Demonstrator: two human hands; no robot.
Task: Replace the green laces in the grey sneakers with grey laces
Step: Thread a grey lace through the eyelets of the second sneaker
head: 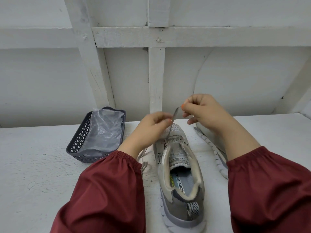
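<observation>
You worked at a white-painted table (pixel 42 165) whose top was rough and scuffed, with dark specks and grit scattered beside the shoe. Behind it stood a white wall (pixel 50 73) of flat panels crossed by painted wooden battens (pixel 156 78): one upright behind your hands, one level rail above it and a slanted piece to the left, their paint cracked at the joints.

The grey sneaker (pixel 181 174) stood upright near the middle of the table, heel toward you and toe toward the wall, its tongue and insole open to view. Your left hand (pixel 151 130) hovered over the toe with its fingers curled, pinching the grey lace (pixel 173 118) partway along. Your right hand (pixel 205 113), slightly higher and to the right, pinched the lace's tip between thumb and forefinger. From your hands the lace ran down to an eyelet on the shoe's left side, and a loose length of it trailed on the table just left of the shoe, partly under your left wrist.

A second sneaker (pixel 217 153) lay on its side to the right, sole showing, partly hidden by your right arm. A dark grey lattice basket (pixel 79 140) sat well left of the shoe, holding a clear plastic bag (pixel 104 130). Both your arms wore dark red sleeves (pixel 104 190) gathered at the wrist.
</observation>
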